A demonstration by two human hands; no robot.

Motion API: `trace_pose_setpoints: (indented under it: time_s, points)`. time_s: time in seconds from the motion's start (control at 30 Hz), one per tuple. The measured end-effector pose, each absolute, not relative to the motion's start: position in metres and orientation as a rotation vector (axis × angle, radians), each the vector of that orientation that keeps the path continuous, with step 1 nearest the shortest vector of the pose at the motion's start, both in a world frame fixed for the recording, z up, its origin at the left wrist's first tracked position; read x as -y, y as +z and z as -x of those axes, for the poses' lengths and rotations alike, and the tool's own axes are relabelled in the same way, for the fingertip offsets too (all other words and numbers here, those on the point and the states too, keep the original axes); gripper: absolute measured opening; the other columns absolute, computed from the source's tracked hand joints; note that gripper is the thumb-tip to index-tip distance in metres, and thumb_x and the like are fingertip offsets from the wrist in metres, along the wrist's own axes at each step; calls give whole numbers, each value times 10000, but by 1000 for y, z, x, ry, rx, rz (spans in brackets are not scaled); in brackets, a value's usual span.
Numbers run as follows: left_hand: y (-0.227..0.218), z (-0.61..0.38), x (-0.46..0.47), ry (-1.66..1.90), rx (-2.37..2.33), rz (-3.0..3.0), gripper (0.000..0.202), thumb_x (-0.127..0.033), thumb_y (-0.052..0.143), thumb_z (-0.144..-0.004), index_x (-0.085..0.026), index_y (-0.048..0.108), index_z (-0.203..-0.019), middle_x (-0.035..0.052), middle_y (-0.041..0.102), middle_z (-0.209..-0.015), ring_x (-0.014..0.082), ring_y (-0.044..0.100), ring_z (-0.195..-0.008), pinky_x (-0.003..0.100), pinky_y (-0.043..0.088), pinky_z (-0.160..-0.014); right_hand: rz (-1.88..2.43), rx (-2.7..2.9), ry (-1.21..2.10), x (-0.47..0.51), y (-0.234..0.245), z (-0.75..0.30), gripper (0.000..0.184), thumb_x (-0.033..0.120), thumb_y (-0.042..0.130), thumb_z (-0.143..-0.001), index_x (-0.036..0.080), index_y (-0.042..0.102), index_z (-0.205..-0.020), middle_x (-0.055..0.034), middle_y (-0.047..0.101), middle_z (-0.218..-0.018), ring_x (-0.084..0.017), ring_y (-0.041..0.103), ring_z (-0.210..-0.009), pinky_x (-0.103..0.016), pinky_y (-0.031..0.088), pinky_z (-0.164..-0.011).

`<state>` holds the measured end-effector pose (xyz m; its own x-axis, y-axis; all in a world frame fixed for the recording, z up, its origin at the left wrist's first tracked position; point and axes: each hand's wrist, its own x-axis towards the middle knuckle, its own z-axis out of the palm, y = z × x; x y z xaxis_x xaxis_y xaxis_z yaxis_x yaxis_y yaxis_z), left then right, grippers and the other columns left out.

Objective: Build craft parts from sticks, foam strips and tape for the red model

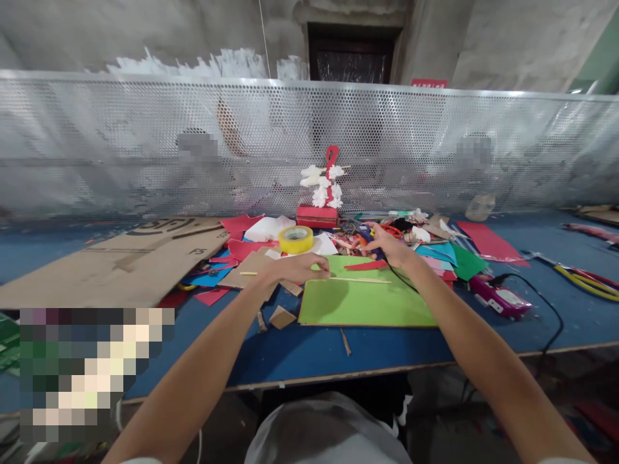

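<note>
My left hand (pixel 304 265) reaches over the green board (pixel 367 306), fingers closed on a thin wooden stick (pixel 360 280) that lies across it. My right hand (pixel 389 246) is wrapped round a small dark blue glue gun (pixel 376 251) with orange parts; its black cord runs down beside my wrist. A red paper strip (pixel 366 265) lies on the board between my hands. Behind them stands a red box base (pixel 316 216) with a red looped upright (pixel 331 154) and white fluffy pieces (pixel 320 193) on it. A yellow tape roll (pixel 296 239) sits beyond my left hand.
A large cardboard sheet (pixel 120 264) covers the table's left. Coloured paper scraps lie around the middle. To the right are a purple device (pixel 500 298) with a black cord and yellow-and-red-handled pliers (pixel 580 277). A perforated metal screen (pixel 271 148) borders the back.
</note>
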<state>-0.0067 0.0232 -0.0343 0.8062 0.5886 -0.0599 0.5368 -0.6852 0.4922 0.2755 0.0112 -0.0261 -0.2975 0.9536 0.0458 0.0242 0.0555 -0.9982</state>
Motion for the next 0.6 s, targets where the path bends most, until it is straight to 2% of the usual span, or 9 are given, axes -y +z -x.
trace_pose_setpoints:
  time_s: [0.13,0.3,0.43,0.6]
  points:
    - [-37,-1,-19,114,-776,-2472,367,-501,616,-886,-195,761,-1027,77,736,-1149,203,664,-1008,263,462,-881,956,1430,1386,-11,-24,-277,789,97,728,-560,268,348,-1230,17,652,-816,-120,560,-588,-190,344,-439]
    - [-37,-4,-19,98,-721,-2428,342,-450,627,-895,-200,778,-1074,95,711,-1258,232,662,-1130,293,469,-959,937,1432,1373,-12,-23,-278,737,68,721,-569,271,382,-1191,16,645,-798,-122,544,-560,-214,347,-443]
    - [-36,-3,-19,80,-715,-2434,345,-425,617,-905,-196,765,-1116,90,716,-1254,219,668,-1113,278,478,-942,910,1435,1355,-13,-22,-281,707,61,700,-581,262,398,-1188,4,640,-804,-116,529,-558,-222,329,-445]
    - [-36,1,-23,125,-746,-2451,335,-430,606,-904,-184,763,-1069,83,747,-1167,201,686,-1027,255,480,-899,923,1457,1305,-11,-18,-284,706,70,701,-587,267,388,-1188,17,643,-800,-111,532,-540,-227,330,-445]
